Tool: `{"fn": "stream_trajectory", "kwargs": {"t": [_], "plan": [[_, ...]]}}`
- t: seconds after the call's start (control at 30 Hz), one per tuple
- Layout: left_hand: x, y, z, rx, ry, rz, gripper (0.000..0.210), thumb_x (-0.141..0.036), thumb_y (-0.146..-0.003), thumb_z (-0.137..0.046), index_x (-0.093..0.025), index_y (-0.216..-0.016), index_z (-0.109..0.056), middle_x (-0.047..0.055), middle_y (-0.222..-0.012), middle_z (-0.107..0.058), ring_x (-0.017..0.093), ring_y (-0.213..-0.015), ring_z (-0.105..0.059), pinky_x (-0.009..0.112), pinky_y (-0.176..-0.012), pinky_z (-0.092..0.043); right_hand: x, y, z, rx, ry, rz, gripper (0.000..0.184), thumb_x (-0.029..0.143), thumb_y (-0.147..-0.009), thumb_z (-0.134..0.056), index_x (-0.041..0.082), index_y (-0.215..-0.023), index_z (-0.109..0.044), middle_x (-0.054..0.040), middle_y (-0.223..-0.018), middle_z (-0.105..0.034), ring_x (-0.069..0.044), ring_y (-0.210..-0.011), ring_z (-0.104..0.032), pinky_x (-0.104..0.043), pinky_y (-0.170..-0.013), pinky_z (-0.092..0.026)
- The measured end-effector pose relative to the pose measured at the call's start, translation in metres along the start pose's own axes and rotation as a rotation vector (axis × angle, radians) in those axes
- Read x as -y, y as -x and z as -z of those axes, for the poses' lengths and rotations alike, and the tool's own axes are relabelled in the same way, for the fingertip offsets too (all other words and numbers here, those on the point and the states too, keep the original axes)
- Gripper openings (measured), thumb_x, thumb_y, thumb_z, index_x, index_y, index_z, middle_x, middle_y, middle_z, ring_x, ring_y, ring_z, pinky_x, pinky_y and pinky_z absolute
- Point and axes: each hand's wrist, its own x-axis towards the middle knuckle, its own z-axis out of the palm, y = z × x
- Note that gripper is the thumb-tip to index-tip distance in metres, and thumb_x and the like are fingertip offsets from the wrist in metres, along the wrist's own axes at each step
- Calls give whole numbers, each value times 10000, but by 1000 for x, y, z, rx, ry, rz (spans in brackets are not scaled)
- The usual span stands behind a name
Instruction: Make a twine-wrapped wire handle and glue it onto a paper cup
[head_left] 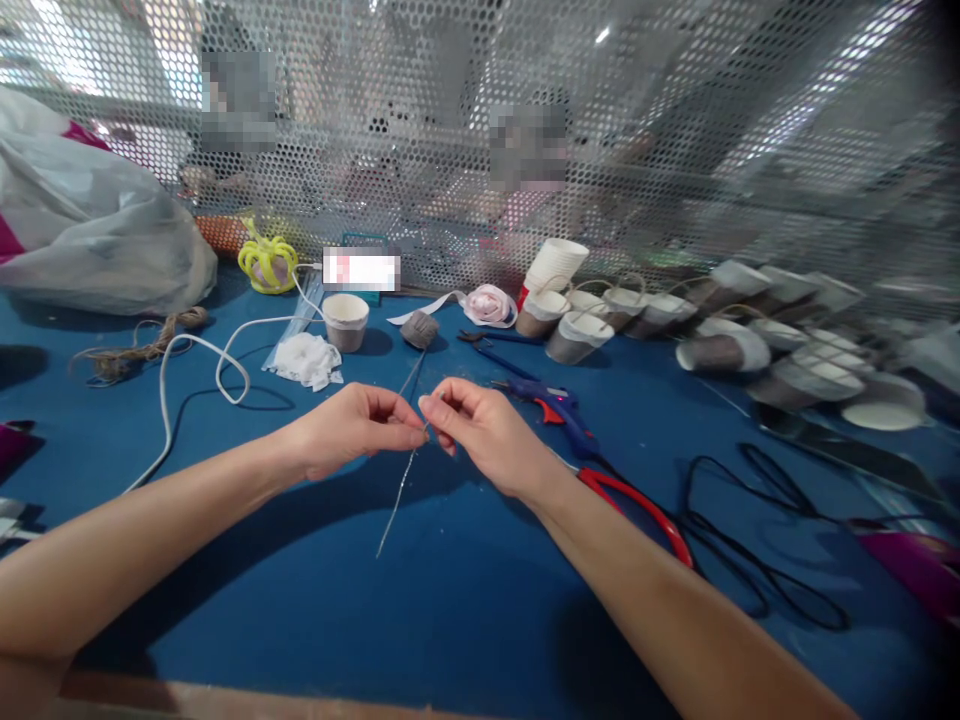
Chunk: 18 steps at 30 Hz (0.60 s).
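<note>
Both hands meet above the middle of the blue table. My left hand [360,430] pinches a thin, silvery wire-like strand [397,500], whose loose end hangs below the fingers. Thumb and fingers of my right hand [480,430] are closed on the same strand just beside it. A grey strand also runs from the hands back toward a small ball of grey yarn [419,330]; whether it joins the held piece I cannot tell. Close to my right hand lies a blue glue gun [559,405] with a red trigger. Behind my left hand stands a small paper cup [346,323] wrapped in grey.
White lace [306,360], a white cable [166,400] and brown twine [142,345] lie left. Pliers [499,338], rolled pink ribbon [489,305] and several wrapped cups [577,338] stand behind. Red-handled scissors [645,510] and a black cord [780,570] lie right. Perforated metal [435,130] closes the back.
</note>
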Motion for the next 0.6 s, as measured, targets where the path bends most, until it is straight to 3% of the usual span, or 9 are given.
{"fn": "stream_trajectory", "kwargs": {"t": [0.27,0.47,0.6], "plan": [[1,1,-1,-8,-29,-35,142,-221,-622,-662,-109,-624,-576,-40,-553,-508,40,-499,-365,208,-468,-219,-1,1,-4,-36,-14,6,315,429,-746,-569,169,-622,-443,72,-503,-404,-50,-434,-365,-208,-434,-290],[-2,1,0,37,90,59,166,-235,-613,-670,-119,-590,-554,-75,-477,-439,19,-426,-270,221,-427,-146,-2,-1,-3,82,-185,26,259,398,-715,-612,158,-726,-517,39,-627,-489,-60,-497,-430,-223,-486,-356],[0,0,1,49,56,51,154,-240,-619,-671,-110,-638,-591,-58,-517,-475,22,-444,-293,220,-428,-152,-2,0,-2,65,-136,48,257,384,-720,-612,160,-670,-497,51,-578,-471,-56,-476,-407,-221,-477,-338]]}}
